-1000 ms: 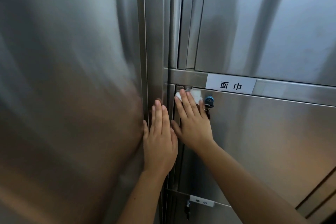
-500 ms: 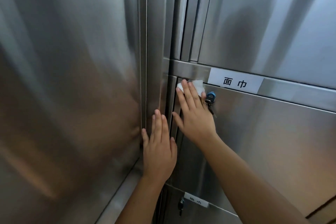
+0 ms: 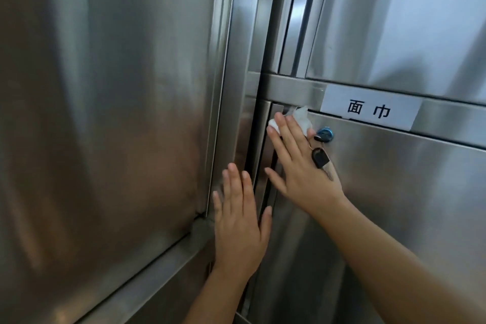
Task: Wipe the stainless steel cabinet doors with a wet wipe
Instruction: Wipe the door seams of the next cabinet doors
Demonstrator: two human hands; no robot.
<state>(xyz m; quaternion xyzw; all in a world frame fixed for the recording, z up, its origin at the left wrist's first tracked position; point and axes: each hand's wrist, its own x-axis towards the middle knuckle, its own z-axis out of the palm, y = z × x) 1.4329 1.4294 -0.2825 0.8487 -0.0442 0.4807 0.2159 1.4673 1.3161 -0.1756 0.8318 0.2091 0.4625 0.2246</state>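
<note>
My right hand (image 3: pixel 299 166) lies flat against the top left corner of a stainless steel cabinet door (image 3: pixel 394 205), pressing a white wet wipe (image 3: pixel 301 119) under its fingertips; only the wipe's upper edge shows. My left hand (image 3: pixel 239 221) rests flat and empty, fingers together, on the vertical steel frame (image 3: pixel 236 87) left of that door. The two hands are close together and do not touch.
A blue lock with a hanging black-headed key (image 3: pixel 321 156) sits just right of my right hand. A white label with black characters (image 3: pixel 368 110) is stuck above the door. Another steel door (image 3: pixel 407 21) is above, a large steel panel (image 3: pixel 105 113) at left.
My right hand with the wipe has stayed at the door's top left corner. My left hand has slid lower down the frame. The view has shifted and come closer.
</note>
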